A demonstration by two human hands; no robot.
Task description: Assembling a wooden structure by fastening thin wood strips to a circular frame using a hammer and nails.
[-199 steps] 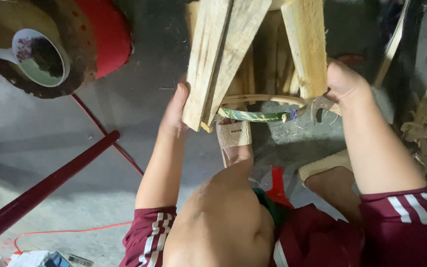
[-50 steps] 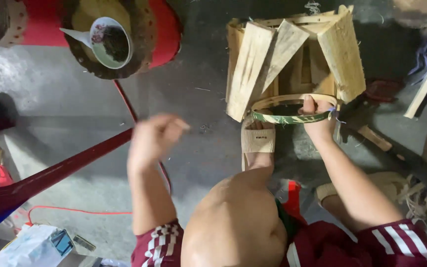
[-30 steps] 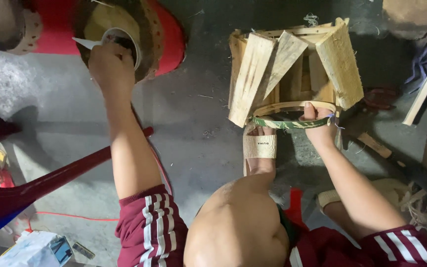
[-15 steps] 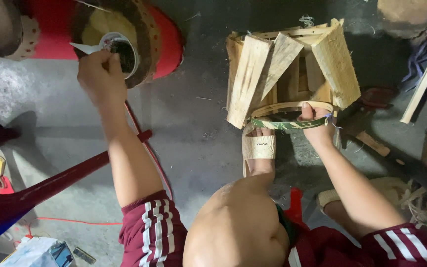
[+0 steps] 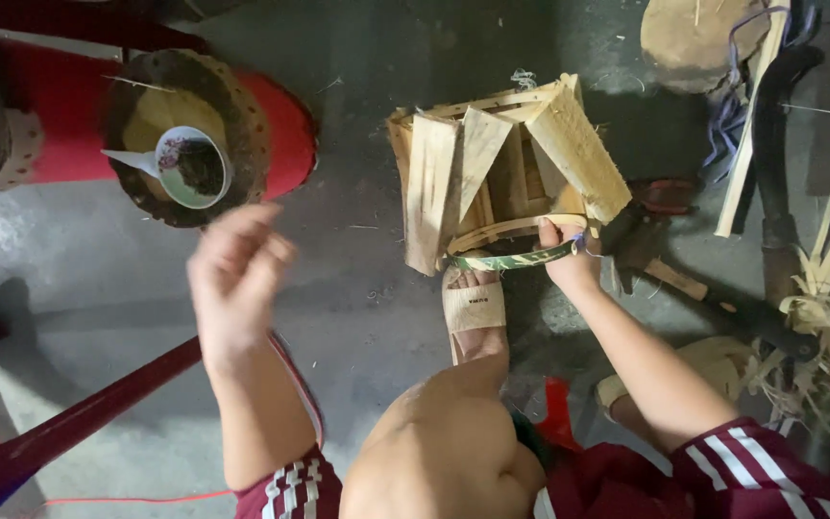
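Basket (image 5: 501,173) looks abt halfway imo: wooden slats are stood up w/ a green band (image 5: 516,258) round the bottom, but they're splayed and loose, nothing tying the tops. It sits mid-floor, propped against the sandal (image 5: 473,306). Right hand (image 5: 569,255) pinches the band at the basket's right edge. Left hand (image 5: 234,274) is mid-air, fingers curled loosely; blurry, can't tell if it's got anything. Cup (image 5: 189,165) sits on the round stool (image 5: 180,135), far left.

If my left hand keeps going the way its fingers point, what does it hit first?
The left hand points up and slightly right across bare grey floor; the round woven tray holding the white cup seems first in line. The hand is blurred and depth is unclear, so it might pass above it.
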